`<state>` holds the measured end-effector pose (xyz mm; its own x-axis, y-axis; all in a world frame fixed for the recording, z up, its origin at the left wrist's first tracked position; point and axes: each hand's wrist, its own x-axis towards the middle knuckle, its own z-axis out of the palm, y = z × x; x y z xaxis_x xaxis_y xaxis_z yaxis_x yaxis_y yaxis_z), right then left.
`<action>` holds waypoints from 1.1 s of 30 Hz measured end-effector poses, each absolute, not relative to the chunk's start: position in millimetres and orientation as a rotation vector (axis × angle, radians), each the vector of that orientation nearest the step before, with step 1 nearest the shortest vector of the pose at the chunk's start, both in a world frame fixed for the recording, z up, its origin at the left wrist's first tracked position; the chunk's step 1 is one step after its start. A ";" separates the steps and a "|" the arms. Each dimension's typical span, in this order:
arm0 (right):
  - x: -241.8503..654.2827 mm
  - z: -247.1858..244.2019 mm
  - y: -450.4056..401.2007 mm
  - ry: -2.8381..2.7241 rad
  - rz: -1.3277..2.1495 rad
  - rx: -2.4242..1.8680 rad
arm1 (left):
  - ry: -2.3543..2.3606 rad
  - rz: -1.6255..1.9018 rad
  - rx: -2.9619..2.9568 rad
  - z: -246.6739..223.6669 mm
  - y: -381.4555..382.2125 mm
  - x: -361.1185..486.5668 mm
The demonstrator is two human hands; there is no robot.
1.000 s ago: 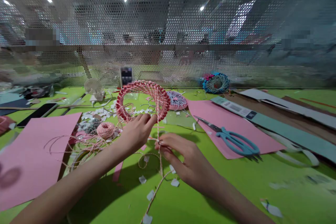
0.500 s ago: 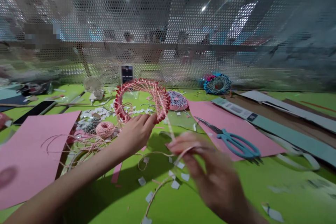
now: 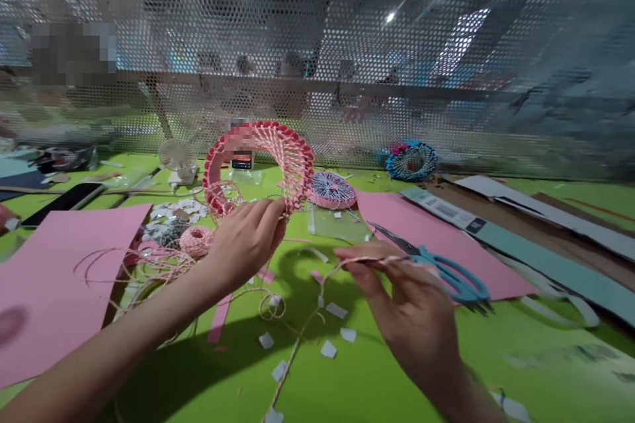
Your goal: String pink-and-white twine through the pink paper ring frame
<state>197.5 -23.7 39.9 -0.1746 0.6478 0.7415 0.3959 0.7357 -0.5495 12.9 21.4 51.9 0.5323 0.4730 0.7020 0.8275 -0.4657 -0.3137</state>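
My left hand (image 3: 251, 231) is closed on the lower right rim of a pink ring (image 3: 214, 168), which stands upright above the table. Red loops edge the ring, and pink-and-white twine crosses its right side. Between thumb and fingers, my right hand (image 3: 404, 307) pinches a length of pink-and-white twine (image 3: 364, 260). One stretch of that twine drops to the table and runs toward the front edge. Left of the ring lie a small pink twine ball (image 3: 197, 240) and a tangle of loose twine (image 3: 163, 271).
Blue-handled scissors (image 3: 449, 274) lie on a pink sheet (image 3: 496, 274) at the right. Behind are a purple-and-pink woven disc (image 3: 331, 189) and a blue woven ring (image 3: 411, 160). A phone (image 3: 64, 203), a small fan (image 3: 177, 157) and another pink sheet (image 3: 64, 277) are at the left.
The pink ring has risen a little and moved left with my left hand. My right hand has moved slightly right, and the taut twine between ring and hand no longer shows.
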 end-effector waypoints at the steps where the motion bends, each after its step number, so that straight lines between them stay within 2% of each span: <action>1: 197.3 38.3 -25.0 -1.737 0.245 -0.810 | -1.028 -0.700 -2.119 51.6 20.1 14.1; 10: 191.1 36.1 -32.9 -1.578 0.214 -0.605 | -1.017 -0.664 -2.208 44.5 15.3 22.8; 18: 193.6 30.7 -34.0 -1.628 -0.039 -0.700 | -1.073 -0.685 -2.307 42.5 12.5 24.8; 33: 186.0 31.2 -35.4 -1.829 0.064 -0.611 | -1.073 -0.531 -2.299 38.7 4.1 30.8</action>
<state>186.0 -35.4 31.2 -0.2158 0.4369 0.8732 0.3747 0.8629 -0.3391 30.8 4.1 38.7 0.6046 0.5733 0.5529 0.7873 -0.5353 -0.3059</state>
